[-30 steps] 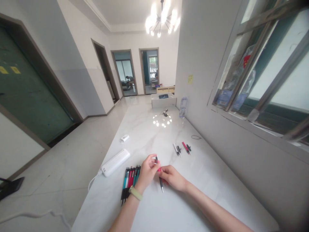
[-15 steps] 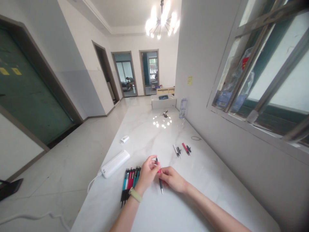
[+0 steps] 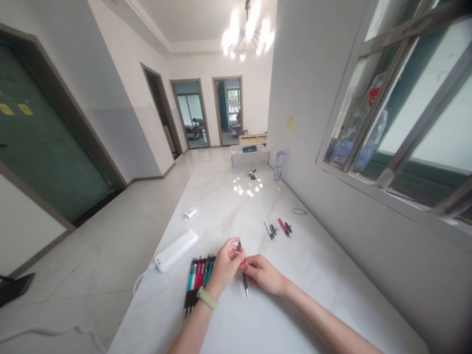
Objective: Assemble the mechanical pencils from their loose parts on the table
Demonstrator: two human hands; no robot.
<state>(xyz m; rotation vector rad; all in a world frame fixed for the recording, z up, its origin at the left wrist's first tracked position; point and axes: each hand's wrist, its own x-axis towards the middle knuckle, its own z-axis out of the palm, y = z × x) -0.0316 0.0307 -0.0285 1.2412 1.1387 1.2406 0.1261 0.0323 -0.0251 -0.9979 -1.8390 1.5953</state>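
Note:
Between my two hands is a pen (image 3: pixel 245 285) with a black lower barrel, a silver tip pointing down towards me and a bit of red at its middle. My left hand (image 3: pixel 227 260) is closed on its upper part, with the dark top end showing above the thumb. The fingers of my right hand (image 3: pixel 264 274) pinch it near the middle, touching the left thumb. Partly behind my left wrist lies a row of several pens (image 3: pixel 197 275) in teal, white and red. Further right are white pen parts (image 3: pixel 269 230) and red pen parts (image 3: pixel 283 227) with black pieces beside them.
On the left of the white table (image 3: pixel 287 324) lie a power strip (image 3: pixel 177 250) with a cable and a small white adapter (image 3: pixel 191 213). Farther back are keys (image 3: pixel 252 174), a clear bottle (image 3: pixel 280 165) and a white box (image 3: pixel 250 156). A thin loop (image 3: pixel 299 211) lies near the wall.
Almost nothing differs. The pen's tip has shifted very slightly towards me, while both hands keep their hold in the same place.

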